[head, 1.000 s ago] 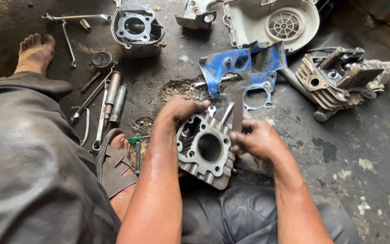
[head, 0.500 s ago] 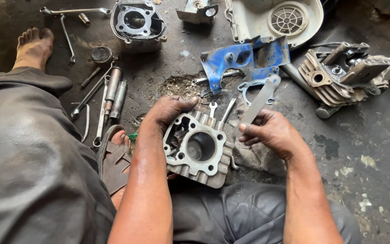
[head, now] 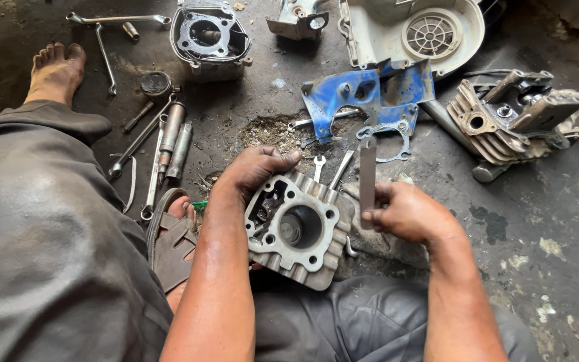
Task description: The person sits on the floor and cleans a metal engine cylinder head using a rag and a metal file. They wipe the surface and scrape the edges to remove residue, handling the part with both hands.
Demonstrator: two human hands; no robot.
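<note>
1. Left hand [head: 257,171] grips top edge of finned engine cylinder [head: 299,229], centre frame, tilted on lap;
2. Right hand [head: 410,213] pinches flat metal blade [head: 367,175] upright, just right of cylinder; wrenches [head: 152,151] lie upper left.

Soft daylight, sharp focus, edges perhaps slightly bowed

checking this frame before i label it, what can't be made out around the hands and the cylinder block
- Underside of the finned cylinder block, head view: it faces away, resting on the lap.
- Left hand: its fingertips curl behind the block's top edge.
- Lower end of the flat metal strip: covered by the right hand.
- White fan cover: cut off by the top edge.
- Small spanners behind the block: partly hidden by it.
</note>
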